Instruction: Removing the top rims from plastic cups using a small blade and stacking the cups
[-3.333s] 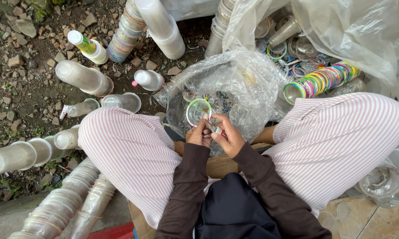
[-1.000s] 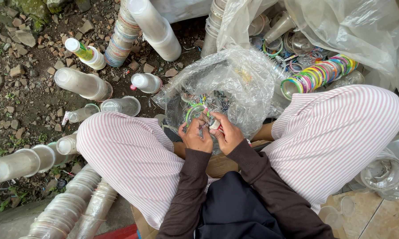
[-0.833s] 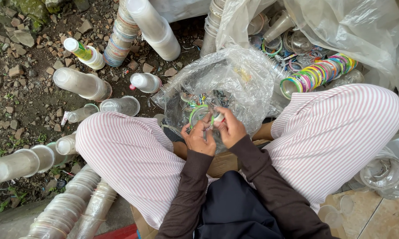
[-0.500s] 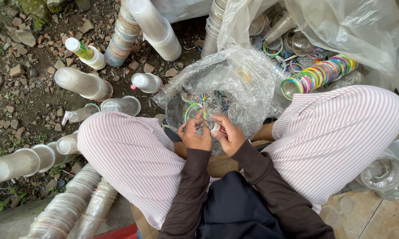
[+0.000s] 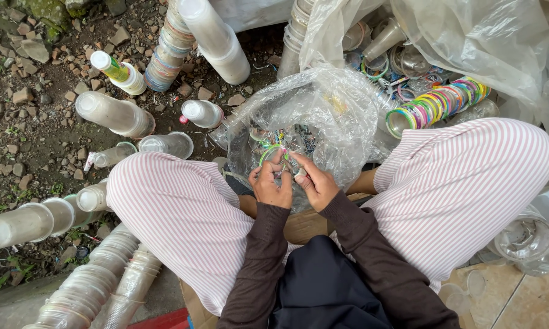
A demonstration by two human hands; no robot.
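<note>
Only one view here, the head cam looking straight down, so here goes.

The person sits with knees spread in striped trousers, and both hands meet right in the middle, just over the mouth of a crumpled clear plastic bag (image 5: pixel 311 116) sitting between the legs. The left hand (image 5: pixel 270 186) and right hand (image 5: pixel 314 183) are almost touching, fingers curled in, pinching together on a thin green plastic ring (image 5: pixel 268 150) with some small coloured bits at it. Pretty sure both are gripping it, though the exact finger contact is too small to make out.

The key bit of geometry: the ring sits just ahead of the fingertips, on the far side away from the body, and a touch over toward the left hand. So the left hand looks like the nearer one. It stands roughly on edge, arcing up from the left fingers, right above the bag opening.

Around that: a row of colourful rings stacked on a cup stack (image 5: pixel 438 105) lies off to the right beyond the right knee, well apart from the hands. Clear bottles (image 5: pixel 116 114) and long stacks of plastic cups (image 5: pixel 85 286) lie on the gravelly ground to the left.
</note>
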